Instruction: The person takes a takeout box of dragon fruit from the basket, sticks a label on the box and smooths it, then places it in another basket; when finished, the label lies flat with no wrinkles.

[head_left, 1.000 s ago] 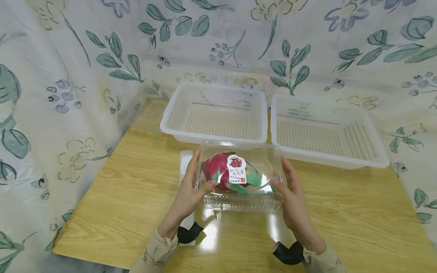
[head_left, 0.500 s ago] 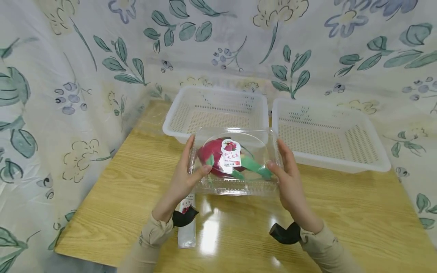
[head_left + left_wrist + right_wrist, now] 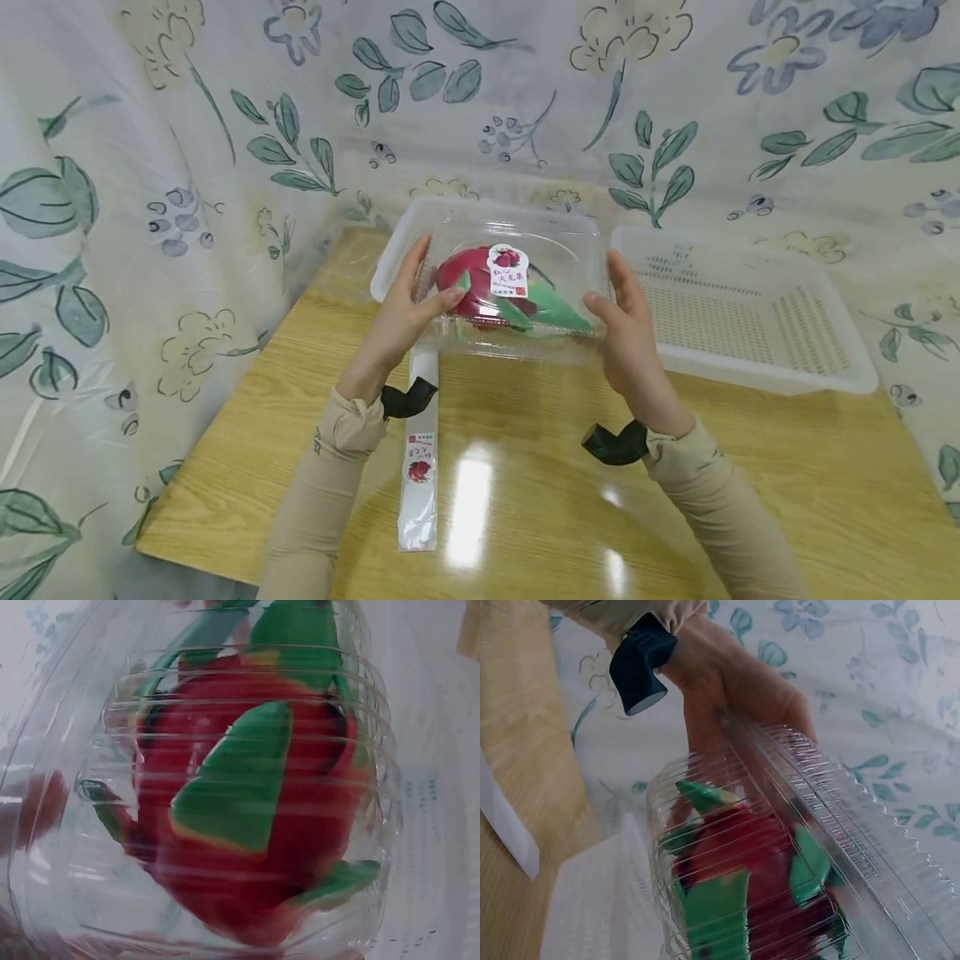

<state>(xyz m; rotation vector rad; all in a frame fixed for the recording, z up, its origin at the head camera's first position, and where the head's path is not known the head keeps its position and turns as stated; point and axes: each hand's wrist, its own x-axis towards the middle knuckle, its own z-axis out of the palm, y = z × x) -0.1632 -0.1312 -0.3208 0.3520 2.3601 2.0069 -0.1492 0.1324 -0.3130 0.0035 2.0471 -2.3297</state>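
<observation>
A clear plastic clamshell box (image 3: pixel 480 346) holding a red dragon fruit with green scales (image 3: pixel 480 287) is held up between both hands. My left hand (image 3: pixel 397 325) grips its left end, thumb over the lid. At the opposite end my right hand (image 3: pixel 633 342) grips it likewise. A white label (image 3: pixel 508 273) with a fruit picture sits on the lid. Through the ribbed plastic, the fruit (image 3: pixel 315 817) fills the left wrist view. In the right wrist view, a hand (image 3: pixel 757 694) holds the far end of the box. Fingers beneath the box are hidden in the head view.
Behind the box stands a white perforated basket (image 3: pixel 386 258), partly covered by it. Another white basket (image 3: pixel 757 377) stands to the right. A white strip with a fruit label (image 3: pixel 417 512) lies on the wooden table (image 3: pixel 540 500). Clear plastic (image 3: pixel 345 258) lies at the back left.
Both hands have carried the box away from the body; it now overlaps the left basket in the view. More of the labelled strip on the table shows.
</observation>
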